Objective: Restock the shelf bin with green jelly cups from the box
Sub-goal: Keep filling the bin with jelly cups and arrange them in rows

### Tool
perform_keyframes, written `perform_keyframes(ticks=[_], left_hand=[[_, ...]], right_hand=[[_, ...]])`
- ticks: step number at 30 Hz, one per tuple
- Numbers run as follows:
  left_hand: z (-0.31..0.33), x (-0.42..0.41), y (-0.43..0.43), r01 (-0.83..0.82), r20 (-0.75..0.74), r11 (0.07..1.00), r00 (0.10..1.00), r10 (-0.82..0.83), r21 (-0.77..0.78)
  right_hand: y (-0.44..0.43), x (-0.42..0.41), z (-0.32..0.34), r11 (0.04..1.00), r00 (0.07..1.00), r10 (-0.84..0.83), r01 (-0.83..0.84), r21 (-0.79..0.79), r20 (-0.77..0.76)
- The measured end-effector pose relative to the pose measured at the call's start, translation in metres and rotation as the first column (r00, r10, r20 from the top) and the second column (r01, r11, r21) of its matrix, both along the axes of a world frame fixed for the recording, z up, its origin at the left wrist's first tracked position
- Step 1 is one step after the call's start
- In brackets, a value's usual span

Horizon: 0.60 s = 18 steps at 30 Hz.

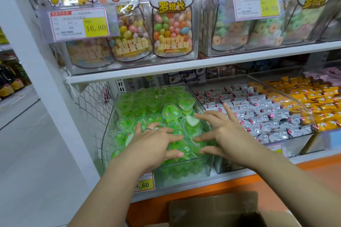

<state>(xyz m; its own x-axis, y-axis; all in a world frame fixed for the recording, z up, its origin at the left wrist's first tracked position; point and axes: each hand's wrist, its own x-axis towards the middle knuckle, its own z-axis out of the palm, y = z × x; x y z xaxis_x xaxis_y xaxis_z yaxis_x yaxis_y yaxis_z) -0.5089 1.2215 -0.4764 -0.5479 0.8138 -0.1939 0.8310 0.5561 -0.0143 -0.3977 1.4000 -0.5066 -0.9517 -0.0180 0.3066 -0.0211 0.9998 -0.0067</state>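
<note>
A clear plastic shelf bin [108,131] on the lower shelf is piled high with heart-shaped green jelly cups [153,103]. My left hand [155,142] lies on the front of the pile with spread fingers, a ring on one finger. Over the pile's right side, my right hand [223,132] also has its fingers spread and straight, its fingertips touching the cups. Neither hand holds a cup. One cup [171,111] stands tilted on top of the heap just beyond my fingers. The cardboard box [214,208] sits at the bottom edge, flaps open, its inside dark.
Right of the bin are bins of silver-wrapped candies [258,114] and orange-wrapped candies [317,97]. The shelf above [203,64] carries clear bins of candy pouches with price tags. A yellow price tag [145,182] hangs below the green bin. White pillar and floor lie to the left.
</note>
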Motion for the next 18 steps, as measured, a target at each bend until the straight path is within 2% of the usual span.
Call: perform_keyframes(ticks=[2, 4, 7, 11, 14, 18], left_hand=[[0.0, 0.0, -0.001, 0.0, 0.001, 1.0, 1.0, 0.0, 0.013], [0.0, -0.001, -0.001, 0.0, 0.001, 1.0, 1.0, 0.0, 0.025], [0.001, -0.001, 0.0, 0.0, 0.009, 0.999, 1.0, 0.0, 0.049], [0.003, 0.0, 0.0, 0.006, 0.004, 0.996, 1.0, -0.006, 0.083], [0.004, -0.002, -0.002, -0.018, 0.011, 0.987, 1.0, 0.016, 0.158], [0.007, -0.008, -0.007, -0.052, -0.052, 0.936, 0.996, 0.074, 0.347]], right_hand=[[-0.002, 0.002, 0.004, 0.996, 1.0, -0.004, 0.002, -0.087, -0.018], [-0.003, 0.002, 0.008, 0.984, 0.994, -0.022, 0.002, -0.176, -0.109], [-0.009, -0.006, 0.014, 0.979, 0.967, -0.09, 0.041, -0.201, -0.239], [-0.018, -0.02, 0.008, 0.971, 0.967, -0.202, 0.177, -0.16, -0.156], [-0.02, -0.025, 0.002, 0.973, 0.96, -0.208, 0.182, -0.145, -0.186], [-0.016, -0.025, 0.01, 0.946, 0.925, -0.199, 0.095, -0.309, -0.325]])
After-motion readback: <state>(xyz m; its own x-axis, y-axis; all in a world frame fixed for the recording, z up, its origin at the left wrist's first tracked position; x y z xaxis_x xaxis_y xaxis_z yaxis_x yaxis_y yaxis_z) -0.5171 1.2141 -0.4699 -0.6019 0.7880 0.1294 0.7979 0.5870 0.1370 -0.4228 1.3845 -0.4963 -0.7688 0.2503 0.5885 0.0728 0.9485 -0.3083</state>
